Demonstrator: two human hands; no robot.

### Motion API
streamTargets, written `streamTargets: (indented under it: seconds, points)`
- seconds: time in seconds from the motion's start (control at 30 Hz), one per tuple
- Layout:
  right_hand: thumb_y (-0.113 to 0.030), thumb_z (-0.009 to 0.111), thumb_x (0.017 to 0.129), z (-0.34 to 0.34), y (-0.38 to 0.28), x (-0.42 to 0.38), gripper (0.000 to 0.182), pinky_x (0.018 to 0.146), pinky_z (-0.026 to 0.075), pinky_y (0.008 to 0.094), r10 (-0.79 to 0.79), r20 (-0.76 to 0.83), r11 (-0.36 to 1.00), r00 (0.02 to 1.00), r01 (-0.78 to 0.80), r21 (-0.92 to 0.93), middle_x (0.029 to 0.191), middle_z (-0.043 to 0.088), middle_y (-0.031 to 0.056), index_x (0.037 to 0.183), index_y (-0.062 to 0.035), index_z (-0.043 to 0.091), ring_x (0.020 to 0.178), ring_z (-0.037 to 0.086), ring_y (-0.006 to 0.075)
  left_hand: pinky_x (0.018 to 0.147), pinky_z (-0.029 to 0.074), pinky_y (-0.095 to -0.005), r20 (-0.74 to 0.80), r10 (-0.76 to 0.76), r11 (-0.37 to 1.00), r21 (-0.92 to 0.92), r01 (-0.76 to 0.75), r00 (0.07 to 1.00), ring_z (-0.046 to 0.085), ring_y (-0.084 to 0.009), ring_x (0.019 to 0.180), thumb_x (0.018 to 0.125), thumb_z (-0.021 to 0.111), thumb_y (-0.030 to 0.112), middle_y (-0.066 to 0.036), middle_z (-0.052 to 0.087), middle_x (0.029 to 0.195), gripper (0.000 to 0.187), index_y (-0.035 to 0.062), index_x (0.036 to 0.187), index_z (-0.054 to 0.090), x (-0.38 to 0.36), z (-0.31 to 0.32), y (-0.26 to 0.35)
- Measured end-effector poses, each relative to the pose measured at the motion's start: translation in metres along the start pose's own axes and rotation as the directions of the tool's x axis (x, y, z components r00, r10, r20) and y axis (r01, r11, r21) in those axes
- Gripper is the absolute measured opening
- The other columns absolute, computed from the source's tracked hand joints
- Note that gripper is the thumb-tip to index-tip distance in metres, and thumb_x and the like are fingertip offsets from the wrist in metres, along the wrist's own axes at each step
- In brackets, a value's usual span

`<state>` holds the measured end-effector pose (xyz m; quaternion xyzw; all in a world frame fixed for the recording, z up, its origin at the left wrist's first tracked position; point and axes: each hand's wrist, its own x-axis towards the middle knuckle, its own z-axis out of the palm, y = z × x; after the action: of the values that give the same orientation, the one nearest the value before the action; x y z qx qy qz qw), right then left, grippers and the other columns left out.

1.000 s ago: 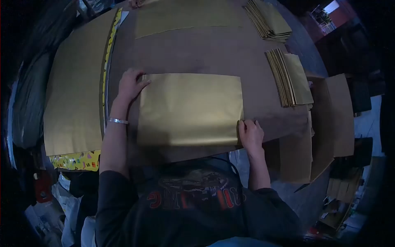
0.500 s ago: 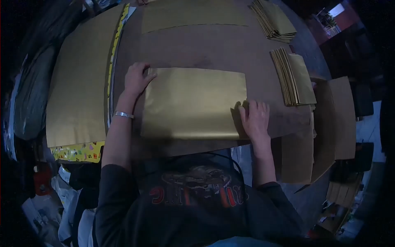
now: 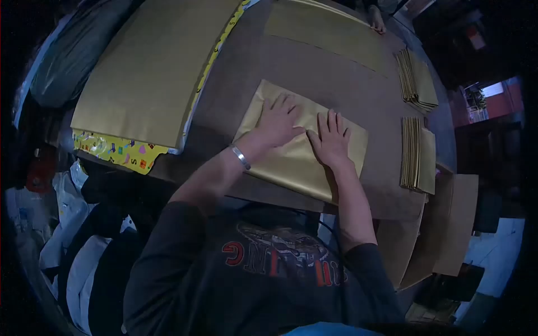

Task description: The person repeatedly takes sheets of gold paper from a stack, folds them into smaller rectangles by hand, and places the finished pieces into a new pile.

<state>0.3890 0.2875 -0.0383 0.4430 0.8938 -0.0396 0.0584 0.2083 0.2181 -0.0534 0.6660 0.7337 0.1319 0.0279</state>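
While both hands press gold sheet [image 3: 297,162], folded stacks [image 3: 417,154] lie beside.

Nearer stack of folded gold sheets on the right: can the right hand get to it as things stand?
Probably yes. The right hand lies flat on the gold sheet, and only bare table separates it from the nearer stack.
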Motion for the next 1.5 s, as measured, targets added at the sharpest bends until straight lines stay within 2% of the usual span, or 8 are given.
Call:
streamTargets:
  seconds: [0.13, 0.27, 0.53, 0.73, 1.07, 1.27, 1.37, 1.5]
  points:
    - [-0.056, 0.038, 0.096, 0.000, -0.002, -0.003, 0.070, 0.111, 0.013, 0.0647, -0.001, -0.045, 0.999, 0.999, 0.003, 0.034, 0.158, 0.016, 0.0177, 0.150, -0.0131, 0.028, 0.147, 0.010, 0.0371, 0.111, 0.022, -0.0537, -0.081, 0.055, 0.996, -0.063, -0.060, 0.995, 0.026, -0.0339, 0.141, 0.090, 0.050, 0.057, -0.018, 0.036, 0.148, 0.069, 0.0111, 0.142, 0.044, -0.004, 0.003, -0.011]
    - [-0.060, 0.037, 0.094, 0.003, 0.001, -0.002, 0.072, 0.111, 0.011, 0.0672, 0.017, -0.041, 0.999, 0.999, -0.015, 0.037, 0.158, 0.017, 0.0171, 0.150, -0.0148, 0.030, 0.147, 0.010, 0.0374, 0.113, 0.020, -0.0537, -0.125, -0.115, 0.992, 0.036, 0.120, 0.986, 0.023, -0.0390, 0.141, 0.090, 0.048, 0.060, -0.023, 0.031, 0.149, 0.071, 0.0108, 0.141, 0.045, -0.006, 0.005, -0.028]
    - [-0.060, 0.038, 0.094, 0.003, 0.000, -0.002, 0.073, 0.112, 0.009, 0.0654, 0.038, -0.036, 0.999, 0.999, -0.037, 0.039, 0.159, 0.015, 0.0147, 0.150, -0.0148, 0.030, 0.147, 0.008, 0.0364, 0.114, 0.016, -0.0546, 0.058, -0.169, 0.985, -0.018, 0.170, 0.984, 0.018, -0.0416, 0.143, 0.087, 0.049, 0.065, -0.022, 0.027, 0.153, 0.076, 0.0162, 0.144, 0.044, -0.008, -0.024, -0.028]
    - [-0.062, 0.036, 0.094, 0.007, 0.002, 0.002, 0.074, 0.113, 0.010, 0.0646, 0.049, -0.003, 0.999, 0.999, -0.049, 0.016, 0.160, 0.013, 0.0127, 0.151, -0.0158, 0.027, 0.148, 0.006, 0.0348, 0.114, 0.017, -0.0558, -0.008, 0.028, 0.999, -0.028, -0.028, 1.000, 0.021, -0.0301, 0.144, 0.092, 0.046, 0.060, -0.014, 0.032, 0.152, 0.066, 0.0160, 0.141, 0.047, -0.023, -0.010, -0.065]
    - [-0.064, 0.032, 0.094, 0.010, 0.004, 0.002, 0.075, 0.112, 0.009, 0.0646, 0.043, -0.029, 0.999, 0.999, -0.042, 0.031, 0.160, 0.013, 0.0127, 0.151, -0.0167, 0.028, 0.148, 0.005, 0.0349, 0.108, 0.014, -0.0700, 0.144, 0.175, 0.984, 0.017, -0.179, 0.974, 0.013, -0.0352, 0.146, 0.093, 0.044, 0.058, -0.018, 0.021, 0.156, 0.071, 0.0139, 0.148, 0.034, -0.120, -0.040, -0.047]
    - [-0.061, 0.037, 0.094, 0.011, 0.005, 0.002, 0.072, 0.110, 0.016, 0.0653, 0.022, -0.070, 1.000, 0.997, -0.022, -0.003, 0.159, 0.017, 0.0139, 0.150, -0.0175, 0.029, 0.147, 0.010, 0.0354, 0.108, 0.019, -0.0645, 0.028, 0.229, 0.972, 0.046, -0.230, 0.973, 0.017, -0.0356, 0.145, 0.090, 0.048, 0.057, -0.022, 0.024, 0.154, 0.073, 0.0071, 0.143, 0.041, -0.145, -0.023, -0.020]
    - [-0.062, 0.036, 0.094, 0.016, 0.006, 0.004, 0.072, 0.110, 0.018, 0.0656, 0.024, -0.084, 0.999, 0.996, -0.028, -0.040, 0.159, 0.017, 0.0139, 0.151, -0.0180, 0.028, 0.147, 0.011, 0.0358, 0.112, 0.017, -0.0579, 0.130, 0.299, 0.953, -0.095, -0.289, 0.945, 0.018, -0.0337, 0.145, 0.088, 0.050, 0.059, -0.020, 0.026, 0.154, 0.079, 0.0058, 0.144, 0.039, -0.151, -0.024, 0.018]
    - [-0.065, 0.033, 0.093, 0.009, 0.003, 0.003, 0.075, 0.113, 0.011, 0.0641, 0.044, -0.027, 0.999, 0.999, -0.044, -0.002, 0.160, 0.014, 0.0122, 0.151, -0.0174, 0.028, 0.148, 0.007, 0.0337, 0.113, 0.015, -0.0577, 0.104, 0.340, 0.930, -0.186, -0.318, 0.934, 0.019, -0.0313, 0.145, 0.087, 0.051, 0.059, -0.019, 0.029, 0.153, 0.078, 0.0042, 0.142, 0.042, -0.151, -0.013, 0.057]
